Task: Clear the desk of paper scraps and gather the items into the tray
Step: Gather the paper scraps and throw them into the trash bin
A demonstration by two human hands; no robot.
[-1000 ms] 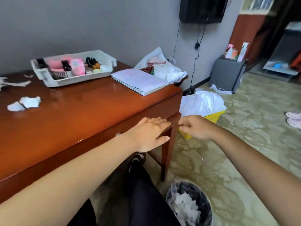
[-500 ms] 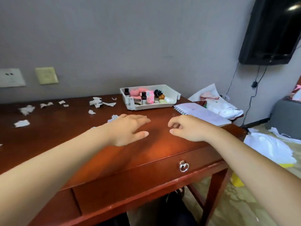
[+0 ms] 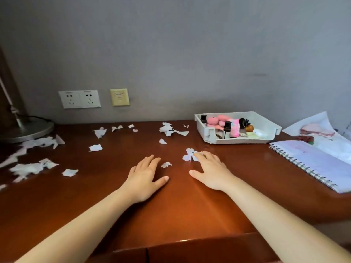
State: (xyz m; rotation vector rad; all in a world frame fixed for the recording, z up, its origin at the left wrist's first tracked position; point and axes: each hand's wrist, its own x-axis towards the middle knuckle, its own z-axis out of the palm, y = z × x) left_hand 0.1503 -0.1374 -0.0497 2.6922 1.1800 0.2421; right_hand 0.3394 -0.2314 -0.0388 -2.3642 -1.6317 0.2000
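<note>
Several white paper scraps lie scattered over the brown wooden desk (image 3: 190, 215), most toward the left and back. My left hand (image 3: 145, 177) lies flat on the desk with straight fingers, just left of a small scrap (image 3: 166, 164). My right hand (image 3: 210, 170) is spread flat too, its fingertips touching a crumpled scrap (image 3: 189, 154). The white tray (image 3: 202, 130) sits at the back right, holding small dark bottles, a pink plush toy and other small items.
A spiral notebook (image 3: 313, 164) lies at the right edge, with loose paper and a pink cloth (image 3: 316, 130) behind it. A lamp base (image 3: 24, 130) stands at the far left. Wall sockets (image 3: 79, 99) sit above the desk's back edge.
My view swung from the desk's right end and the floor bin to the desk top. Both hands moved from the desk edge onto the surface, the right one reaching a scrap.
</note>
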